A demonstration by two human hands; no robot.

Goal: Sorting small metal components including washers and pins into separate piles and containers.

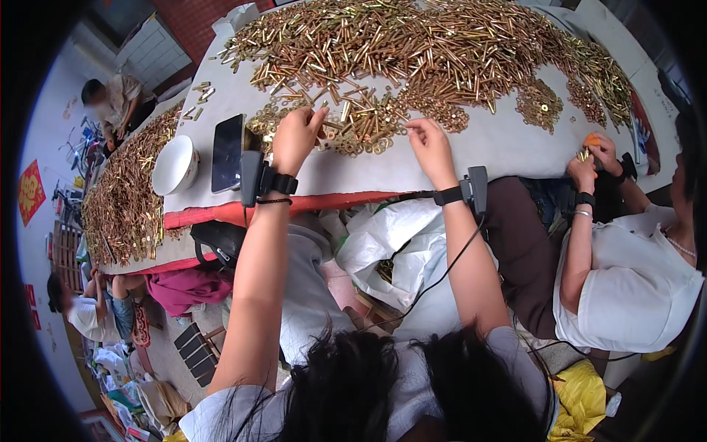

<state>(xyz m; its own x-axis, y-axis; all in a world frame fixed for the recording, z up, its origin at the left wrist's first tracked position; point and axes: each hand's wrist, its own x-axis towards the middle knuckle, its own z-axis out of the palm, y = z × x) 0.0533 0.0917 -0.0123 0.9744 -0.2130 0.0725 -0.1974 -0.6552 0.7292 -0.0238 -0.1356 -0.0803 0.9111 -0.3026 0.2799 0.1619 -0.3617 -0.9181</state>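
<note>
Washers (359, 147) and slim metal fasteners (372, 118) lie loosely mixed on the pale table cover (508, 151), in the space between our two hands, with the main heap (412, 40) of fasteners just beyond. We see our left hand (294, 138) at the left side of this patch, its fingers curled and narrow near the pieces; whether one is gripped there, we cannot tell. Our right hand (432, 149) is at the patch's right side, thumb and forefinger drawn close together, and we cannot tell whether anything sits between them. We judge the step in hand to be picking single small pieces out of the spread, one hand on each side. To our reading, the next move calls for a fine fingertip pinch and care not to drag neighbours along, since the washers overlap. We note the phone (227, 153) and white bowl (175, 166) left of our left wrist, and a co-worker (626, 280) seated at our right
</note>
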